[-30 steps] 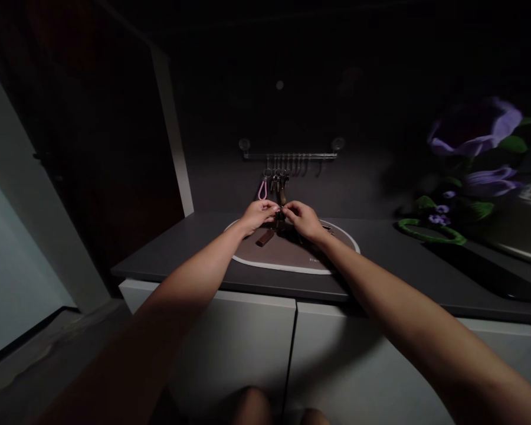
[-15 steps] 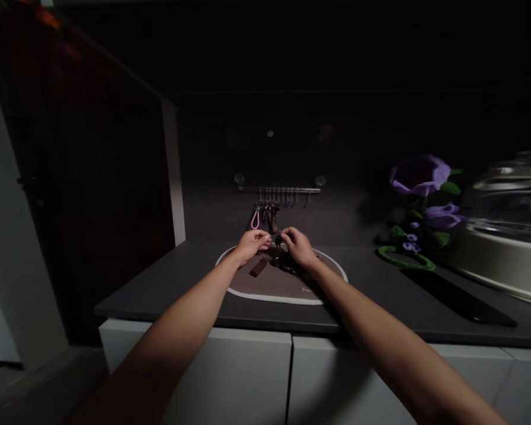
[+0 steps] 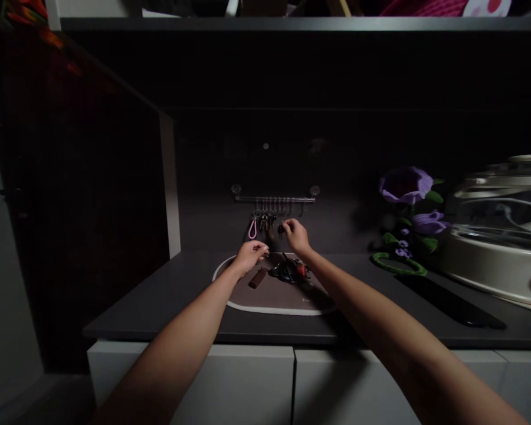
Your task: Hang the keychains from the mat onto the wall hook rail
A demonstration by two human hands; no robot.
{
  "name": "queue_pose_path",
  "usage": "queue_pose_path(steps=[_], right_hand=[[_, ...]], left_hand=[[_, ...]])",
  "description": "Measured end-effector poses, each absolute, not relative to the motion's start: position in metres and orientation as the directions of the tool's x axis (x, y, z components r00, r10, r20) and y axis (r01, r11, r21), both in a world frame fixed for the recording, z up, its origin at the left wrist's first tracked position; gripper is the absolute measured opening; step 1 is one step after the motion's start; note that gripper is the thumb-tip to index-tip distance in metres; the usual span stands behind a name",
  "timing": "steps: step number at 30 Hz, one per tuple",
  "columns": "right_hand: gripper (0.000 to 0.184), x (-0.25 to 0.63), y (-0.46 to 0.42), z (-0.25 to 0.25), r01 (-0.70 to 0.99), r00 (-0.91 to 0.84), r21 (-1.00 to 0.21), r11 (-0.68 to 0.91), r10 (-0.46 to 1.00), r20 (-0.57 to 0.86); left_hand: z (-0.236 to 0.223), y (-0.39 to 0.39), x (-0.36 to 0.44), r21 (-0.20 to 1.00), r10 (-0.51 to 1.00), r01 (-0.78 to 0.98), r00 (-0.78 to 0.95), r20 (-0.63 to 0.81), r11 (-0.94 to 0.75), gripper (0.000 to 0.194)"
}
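Note:
My right hand [image 3: 295,235] is raised toward the wall hook rail [image 3: 274,199], its fingers pinched on a small dark key [image 3: 282,228] just below the hooks. Several keys and a pink loop [image 3: 252,229] hang at the rail's left end. My left hand [image 3: 250,255] hovers lower, over the oval mat [image 3: 269,298], fingers curled together with nothing visible in them. On the mat lie a brown key fob [image 3: 257,278] and a dark bunch of keys with a red part [image 3: 289,271].
A dark counter [image 3: 159,307] tops white cabinet doors [image 3: 230,383]. Purple artificial flowers [image 3: 407,186] with a green loop stand at the right, next to a large lidded metal pot [image 3: 495,236]. A shelf runs overhead. A dark wall panel is at the left.
The hands have parted: my right hand rose with a key toward the hook rail, my left dropped slightly over the mat. The camera tilted up, showing the shelf.

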State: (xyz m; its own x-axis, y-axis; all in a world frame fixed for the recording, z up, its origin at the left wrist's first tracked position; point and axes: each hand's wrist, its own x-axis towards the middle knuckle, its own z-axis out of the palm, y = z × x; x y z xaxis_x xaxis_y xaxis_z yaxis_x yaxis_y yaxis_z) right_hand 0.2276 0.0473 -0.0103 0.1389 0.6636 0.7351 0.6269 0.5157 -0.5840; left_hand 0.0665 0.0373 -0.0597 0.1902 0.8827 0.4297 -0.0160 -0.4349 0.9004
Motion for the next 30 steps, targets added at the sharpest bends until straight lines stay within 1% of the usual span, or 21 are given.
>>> queue_pose_path(steps=[6, 9, 14, 22, 30], right_hand=[[0.02, 0.221, 0.069, 0.013, 0.646, 0.204, -0.593, 0.48, 0.64, 0.741], [0.022, 0.215, 0.077, 0.018, 0.633, 0.255, -0.627, 0.454, 0.643, 0.722], [0.023, 0.208, 0.086, 0.019, 0.594, 0.351, -0.702, 0.393, 0.659, 0.665], [0.024, 0.208, 0.1, 0.022, 0.561, 0.45, -0.755, 0.338, 0.641, 0.622], [0.024, 0.21, 0.113, 0.019, 0.505, 0.498, -0.794, 0.339, 0.637, 0.589]], left_hand=[[-0.063, 0.042, 0.066, 0.887, 0.87, 0.004, 0.195, 0.452, -0.462, 0.014], [-0.063, 0.043, 0.065, 0.887, 0.872, 0.017, 0.191, 0.451, -0.462, 0.016], [-0.062, 0.043, 0.065, 0.885, 0.871, 0.012, 0.187, 0.455, -0.465, 0.018], [-0.06, 0.042, 0.065, 0.883, 0.868, 0.012, 0.191, 0.459, -0.47, 0.014], [-0.061, 0.044, 0.065, 0.878, 0.865, 0.028, 0.191, 0.464, -0.477, 0.015]])
